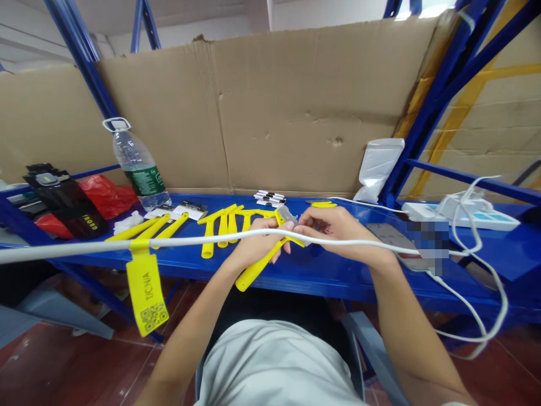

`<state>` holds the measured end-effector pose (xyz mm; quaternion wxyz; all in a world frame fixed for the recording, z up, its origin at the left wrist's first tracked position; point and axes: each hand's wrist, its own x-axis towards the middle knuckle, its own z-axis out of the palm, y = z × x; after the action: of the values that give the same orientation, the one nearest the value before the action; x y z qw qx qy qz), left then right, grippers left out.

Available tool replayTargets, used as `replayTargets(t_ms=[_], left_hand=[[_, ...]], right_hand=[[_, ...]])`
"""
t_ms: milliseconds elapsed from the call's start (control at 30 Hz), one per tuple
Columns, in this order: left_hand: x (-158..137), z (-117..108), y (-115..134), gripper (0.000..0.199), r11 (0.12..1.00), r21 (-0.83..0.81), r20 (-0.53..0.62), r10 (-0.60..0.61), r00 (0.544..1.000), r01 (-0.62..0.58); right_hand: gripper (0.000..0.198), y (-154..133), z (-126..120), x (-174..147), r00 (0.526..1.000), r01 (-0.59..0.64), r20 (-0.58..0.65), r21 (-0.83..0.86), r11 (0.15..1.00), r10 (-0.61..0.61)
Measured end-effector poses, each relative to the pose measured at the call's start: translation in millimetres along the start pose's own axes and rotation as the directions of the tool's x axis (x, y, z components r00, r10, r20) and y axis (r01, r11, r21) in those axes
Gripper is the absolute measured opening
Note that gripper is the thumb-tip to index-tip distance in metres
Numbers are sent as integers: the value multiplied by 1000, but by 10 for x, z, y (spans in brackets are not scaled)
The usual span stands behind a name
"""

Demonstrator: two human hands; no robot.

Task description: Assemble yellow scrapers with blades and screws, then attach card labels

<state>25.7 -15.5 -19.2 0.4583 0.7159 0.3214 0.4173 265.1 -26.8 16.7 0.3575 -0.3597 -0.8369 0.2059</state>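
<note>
Left hand (256, 244) grips a yellow T-shaped plastic tool (260, 266) — right hand (345, 223) bunches fingers (311, 214) beside the tool's head, what they hold unclear

Handle (261, 267): smooth plast., prob.

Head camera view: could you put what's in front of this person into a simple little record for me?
Left hand: grips a yellow T-shaped tool
Right hand: at the tool's head; whether it pinches something is unclear
Other yellow tools: several, left of the hands
Far left: black flask, red plastic bag, water bottle with green label
Right side: phone, white power strip
Foreground: white cable with yellow tag
Surface: blue bench
Backdrop: cardboard
</note>
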Motion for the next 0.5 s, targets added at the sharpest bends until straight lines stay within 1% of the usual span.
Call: replayTargets(t_ms=[100,167,233,300,367,433,500], left_hand=[[2,5,1,52,1000,2,-14,-3,1000,3],[7,10,3,53,1000,-11,-57,-15,998,14],[14,16,13,55,999,-46,-110,-31,993,26],[22,19,27,55,995,-93,-149,-37,988,24],[28,19,39,53,992,-129,-176,-37,984,14],[31,16,44,54,989,-150,-204,-25,979,-6],[31,10,41,56,986,-162,-232,-8,973,-31]], right_hand=[[38,-14,-16,1,1000,-6,1,-32,999,6],[39,-21,-63,-7,1000,-27,-9,-67,997,27],[40,2,-149,-28,996,-79,-50,-104,991,74],[37,76,-266,-60,984,-140,-135,-170,975,118],[29,204,-396,-105,970,-184,-213,-320,930,118],[27,368,-511,-161,962,-249,-219,-454,856,164],[33,538,-586,-225,950,-310,-209,-519,796,233]])
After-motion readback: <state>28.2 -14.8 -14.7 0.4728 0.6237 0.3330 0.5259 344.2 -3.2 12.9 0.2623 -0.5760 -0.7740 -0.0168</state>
